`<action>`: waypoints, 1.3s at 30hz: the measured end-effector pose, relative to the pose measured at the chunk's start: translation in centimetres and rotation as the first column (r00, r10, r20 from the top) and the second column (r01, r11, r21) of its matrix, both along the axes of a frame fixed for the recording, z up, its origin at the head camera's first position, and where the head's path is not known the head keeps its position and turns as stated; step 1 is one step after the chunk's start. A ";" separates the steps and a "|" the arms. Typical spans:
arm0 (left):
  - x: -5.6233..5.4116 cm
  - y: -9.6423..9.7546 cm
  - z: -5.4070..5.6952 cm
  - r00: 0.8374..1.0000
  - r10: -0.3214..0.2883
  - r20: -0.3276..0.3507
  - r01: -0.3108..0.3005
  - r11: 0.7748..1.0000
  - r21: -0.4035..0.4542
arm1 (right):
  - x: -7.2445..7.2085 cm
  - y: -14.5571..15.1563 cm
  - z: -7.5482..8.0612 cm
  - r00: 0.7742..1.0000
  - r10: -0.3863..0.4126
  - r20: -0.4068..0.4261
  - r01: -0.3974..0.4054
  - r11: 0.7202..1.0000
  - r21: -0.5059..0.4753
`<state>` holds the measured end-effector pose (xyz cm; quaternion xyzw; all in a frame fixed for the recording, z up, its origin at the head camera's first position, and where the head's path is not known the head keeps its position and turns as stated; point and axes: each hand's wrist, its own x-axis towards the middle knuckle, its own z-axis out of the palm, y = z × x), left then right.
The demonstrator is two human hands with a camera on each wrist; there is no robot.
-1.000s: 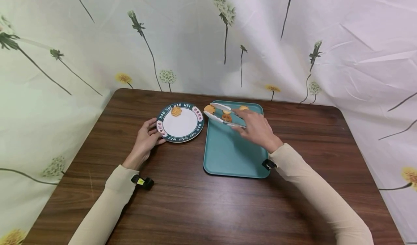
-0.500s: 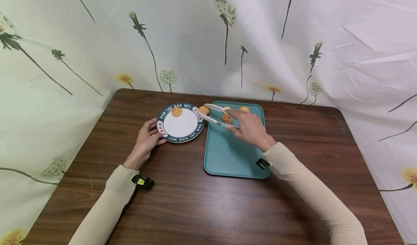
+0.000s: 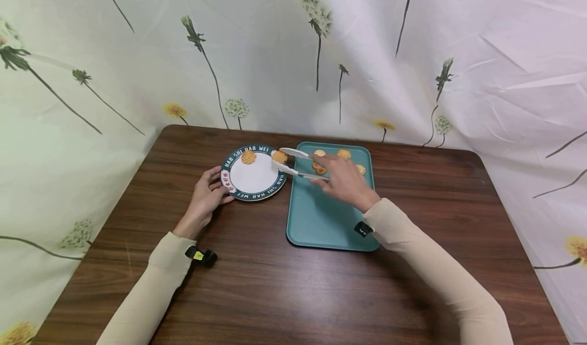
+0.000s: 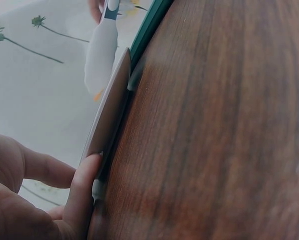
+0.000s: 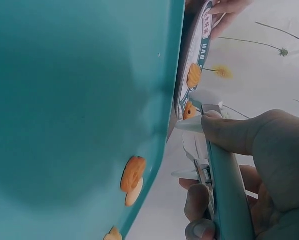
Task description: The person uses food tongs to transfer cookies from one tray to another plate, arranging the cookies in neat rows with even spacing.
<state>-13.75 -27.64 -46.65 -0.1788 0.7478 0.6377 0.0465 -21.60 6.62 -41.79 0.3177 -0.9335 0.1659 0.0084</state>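
My left hand (image 3: pixel 206 197) holds the left rim of a round white plate (image 3: pixel 254 178) with a dark green lettered border, thumb on one side and a finger on the other in the left wrist view. A swirled cookie (image 3: pixel 248 157) lies toward the plate's back. My right hand (image 3: pixel 346 181) grips a pair of tongs (image 3: pixel 285 168) with white tips, its thumb and fingers pressing the arms in the right wrist view. Between the tips sits a round cookie (image 3: pixel 279 157), over the plate's right rim. Whether it touches the plate, I cannot tell.
A teal tray (image 3: pixel 327 222) lies right of the plate, under my right hand. On its far part are a pretzel-shaped cookie (image 3: pixel 319 168), a pale cookie (image 3: pixel 319 153) and a flower-shaped cookie (image 3: pixel 344 154). Another cookie (image 3: pixel 361 169) lies near its right edge. A flower-printed cloth (image 3: pixel 275 54) hangs behind the table.
The right hand has moved left with the tongs, carrying the round cookie from the tray's far left corner to above the plate's right rim. Left hand and plate stay put.
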 end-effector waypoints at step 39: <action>0.2 0.1 0.0 1.000 0.002 -0.006 -0.002 1.000 0.004 | -0.9 -3.0 -0.6 0.998 0.038 -0.045 -0.033 0.994 0.103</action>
